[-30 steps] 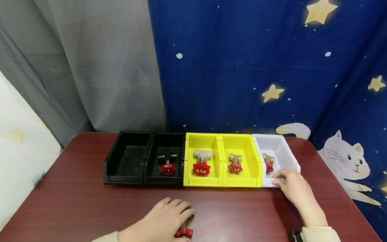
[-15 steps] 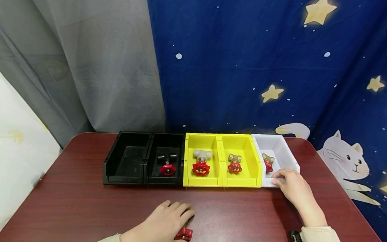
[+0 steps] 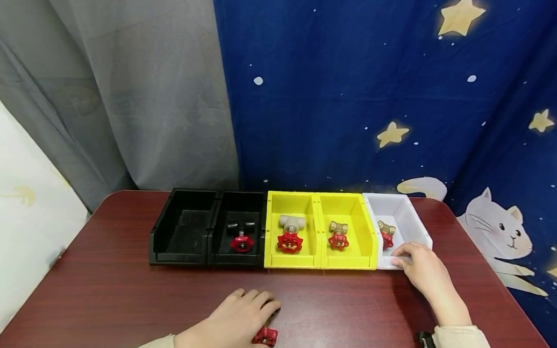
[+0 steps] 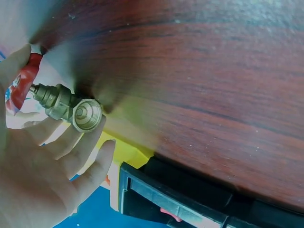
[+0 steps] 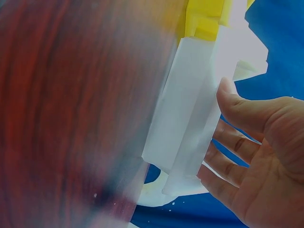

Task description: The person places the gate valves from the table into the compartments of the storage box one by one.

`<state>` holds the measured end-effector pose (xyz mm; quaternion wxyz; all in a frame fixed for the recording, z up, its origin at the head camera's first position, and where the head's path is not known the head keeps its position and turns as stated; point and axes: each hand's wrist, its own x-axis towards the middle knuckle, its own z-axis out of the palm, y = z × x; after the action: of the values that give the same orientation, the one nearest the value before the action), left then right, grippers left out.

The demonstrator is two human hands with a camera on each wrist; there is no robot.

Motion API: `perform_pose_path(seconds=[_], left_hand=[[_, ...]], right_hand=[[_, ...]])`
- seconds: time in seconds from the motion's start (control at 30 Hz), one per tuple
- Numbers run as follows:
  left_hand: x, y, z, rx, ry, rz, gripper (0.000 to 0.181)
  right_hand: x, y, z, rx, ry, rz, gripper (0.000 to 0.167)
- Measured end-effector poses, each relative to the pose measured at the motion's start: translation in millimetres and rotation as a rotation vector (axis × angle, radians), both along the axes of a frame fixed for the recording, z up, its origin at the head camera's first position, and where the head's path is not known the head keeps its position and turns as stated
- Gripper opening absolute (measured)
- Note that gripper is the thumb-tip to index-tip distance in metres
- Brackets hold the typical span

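My left hand [image 3: 231, 327] is low on the table, its fingers and thumb around a brass gate valve [image 4: 59, 102]. In the left wrist view the thumb lies against the valve's red handwheel [image 4: 23, 83]; the fingers are along the body, whose threaded opening shows. From the head view, the hand covers most of the valve. At the far right, my right hand [image 3: 427, 273] grips the front edge of a white bin [image 3: 413, 226], thumb at the lip and fingers behind it. Another brass valve [image 3: 386, 234] with a red handwheel lies inside that bin.
Left of the white bin stand two yellow bins [image 3: 292, 260] and two black bins [image 3: 178, 257] in a row. A grey valve [image 3: 291, 234], a brass valve [image 3: 339, 236] and a black valve [image 3: 242, 236] lie in them. Curtains [image 3: 311, 117] hang behind the table [image 3: 105, 291].
My left hand and its valve have shifted very slightly down; the fingers keep the same hold. The right hand and the bins stay where they were.
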<state>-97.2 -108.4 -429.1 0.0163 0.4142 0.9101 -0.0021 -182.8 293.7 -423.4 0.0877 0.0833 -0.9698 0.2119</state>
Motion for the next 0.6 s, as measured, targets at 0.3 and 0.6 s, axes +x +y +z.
perform_pose_path(seconds=[0.3,0.6], left_hand=[[-1.4,-2.8,0.8,0.084,0.034,-0.037,0.069],[4.8,-3.5,-0.4,0.131,0.043,-0.039,0.066]], right_hand=[[0.4,0.5,-0.3,-0.004,-0.001,-0.002,0.009],[-0.1,1.1,0.1,-0.006,-0.01,-0.002,0.009]])
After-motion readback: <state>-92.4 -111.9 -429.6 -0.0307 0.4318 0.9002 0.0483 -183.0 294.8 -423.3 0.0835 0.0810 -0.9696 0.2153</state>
